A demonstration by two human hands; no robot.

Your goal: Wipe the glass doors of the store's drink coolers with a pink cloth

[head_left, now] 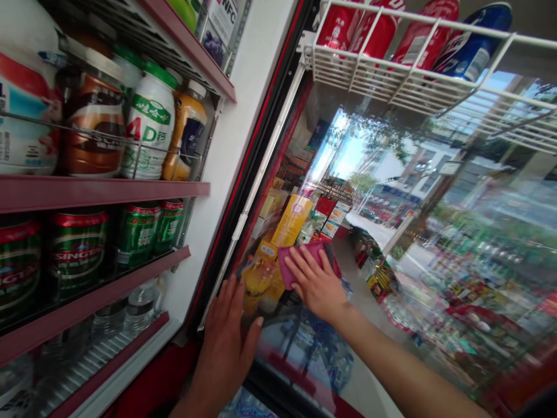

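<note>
My right hand presses a folded pink cloth flat on the inner face of a glass door. Its fingers lie stretched over the cloth, with the thumb at the cloth's lower edge. Lower and to the left, my left hand rests with fingers extended at the hinge-side edge of the door, holding nothing. Its fingertips lie near the light metal strip along the door frame. Boxes and a street show through or in the glass.
A white wire rack with red cans and a blue can hangs on the upper door. On the left, refrigerator shelves hold bottles and green beer cans. Clear bottles stand lower down.
</note>
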